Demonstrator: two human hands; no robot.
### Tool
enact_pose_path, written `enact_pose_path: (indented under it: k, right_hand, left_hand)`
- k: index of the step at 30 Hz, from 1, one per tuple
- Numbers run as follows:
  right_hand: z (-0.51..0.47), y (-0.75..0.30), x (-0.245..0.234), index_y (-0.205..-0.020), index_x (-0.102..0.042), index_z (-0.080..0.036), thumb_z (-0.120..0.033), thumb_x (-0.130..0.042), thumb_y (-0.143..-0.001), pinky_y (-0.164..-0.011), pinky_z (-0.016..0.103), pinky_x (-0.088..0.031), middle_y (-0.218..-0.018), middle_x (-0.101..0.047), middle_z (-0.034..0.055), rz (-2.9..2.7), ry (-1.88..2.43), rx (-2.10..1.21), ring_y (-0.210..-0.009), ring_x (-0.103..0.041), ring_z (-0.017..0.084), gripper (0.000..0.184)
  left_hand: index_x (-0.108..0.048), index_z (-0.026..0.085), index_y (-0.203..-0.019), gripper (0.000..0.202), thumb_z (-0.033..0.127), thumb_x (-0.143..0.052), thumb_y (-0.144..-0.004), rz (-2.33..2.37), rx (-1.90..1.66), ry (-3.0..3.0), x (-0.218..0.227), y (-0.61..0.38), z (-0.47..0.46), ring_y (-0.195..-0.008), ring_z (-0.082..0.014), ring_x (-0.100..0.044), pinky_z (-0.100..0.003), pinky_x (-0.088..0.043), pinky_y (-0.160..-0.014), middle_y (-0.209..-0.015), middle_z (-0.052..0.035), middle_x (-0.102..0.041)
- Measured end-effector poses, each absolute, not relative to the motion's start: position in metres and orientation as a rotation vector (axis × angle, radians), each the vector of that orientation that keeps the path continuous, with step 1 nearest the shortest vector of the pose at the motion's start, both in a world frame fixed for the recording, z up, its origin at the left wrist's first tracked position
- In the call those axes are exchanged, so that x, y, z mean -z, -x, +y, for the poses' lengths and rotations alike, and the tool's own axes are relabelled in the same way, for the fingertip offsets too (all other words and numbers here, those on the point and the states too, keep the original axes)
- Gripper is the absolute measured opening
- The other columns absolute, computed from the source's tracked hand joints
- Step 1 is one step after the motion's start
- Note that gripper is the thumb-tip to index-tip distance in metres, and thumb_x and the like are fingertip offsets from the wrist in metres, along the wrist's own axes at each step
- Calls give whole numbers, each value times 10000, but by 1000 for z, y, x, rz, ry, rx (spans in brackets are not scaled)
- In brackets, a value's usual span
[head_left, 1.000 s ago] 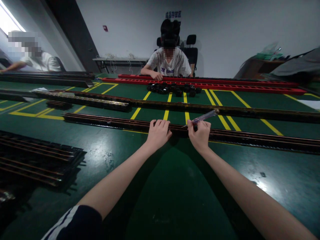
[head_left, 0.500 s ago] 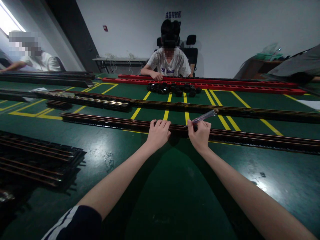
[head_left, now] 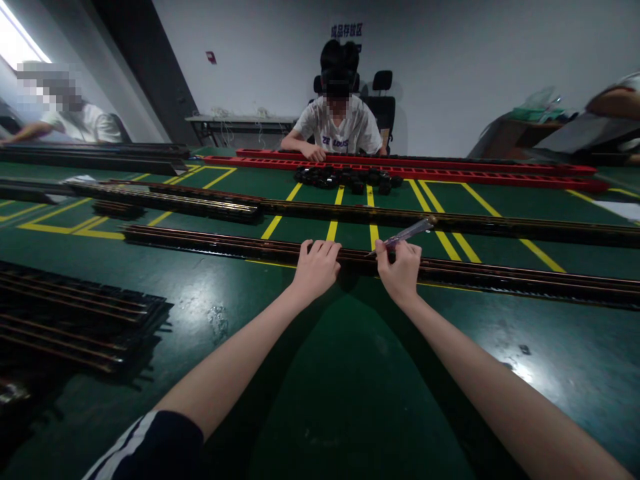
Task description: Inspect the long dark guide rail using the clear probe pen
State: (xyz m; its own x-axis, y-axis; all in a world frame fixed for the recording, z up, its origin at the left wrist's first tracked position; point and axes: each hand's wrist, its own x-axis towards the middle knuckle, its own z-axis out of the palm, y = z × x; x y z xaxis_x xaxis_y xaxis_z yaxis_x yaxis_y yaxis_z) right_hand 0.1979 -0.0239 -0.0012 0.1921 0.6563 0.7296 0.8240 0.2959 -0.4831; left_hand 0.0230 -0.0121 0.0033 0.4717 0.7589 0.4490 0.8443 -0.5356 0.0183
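Observation:
A long dark rail with copper-coloured strips [head_left: 215, 241] lies across the green table in front of me. My left hand [head_left: 317, 270] is closed over it, fingers curled over the far edge and the thumb mostly hidden. To the right, my right hand [head_left: 400, 268] grips a slim screwdriver [head_left: 407, 231] with a clear handle. Its handle end slants up to the right, and the thin shaft points down left at the rail between my hands. Whether the tip touches the rail I cannot tell.
Behind the rail runs another dark rail [head_left: 340, 212]. Further back are black small parts [head_left: 350, 179] and red slotted rails [head_left: 430, 172], with a seated person [head_left: 340, 127] beyond. Stacked dark strips [head_left: 70, 313] lie at the left. Other people sit at far left and far right.
Both my hands and the screwdriver have hardly moved. At the far right, the other person's arm has shifted, and the red rails' right end has slid slightly left.

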Motion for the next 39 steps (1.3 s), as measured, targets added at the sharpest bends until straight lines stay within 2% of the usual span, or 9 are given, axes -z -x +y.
enact_pose_path:
  k: [22,39]
  right_hand:
    - [-25,-197,0,-667,-479,-220,-520,-352,-912,-721,385,-360,-631,-589,37,-1526,1401,145,-632,-528,196,407]
    - [-25,-197,2,-664,-467,-218,-439,-391,-916,-748,387,-353,-642,-601,39,-1475,1411,202,-640,-541,196,343]
  left_hand:
    - [-537,158,-1226,398,154,-419,-846,-1346,609,2551,-2,-22,-11,-1163,-241,-510,-465,-304,-1037,-1245,-100,-598]
    - [-562,182,-1216,423,98,-340,-867,-1366,621,2511,-6,-22,-14,-1151,-227,-521,-454,-299,-1039,-1220,-80,-617]
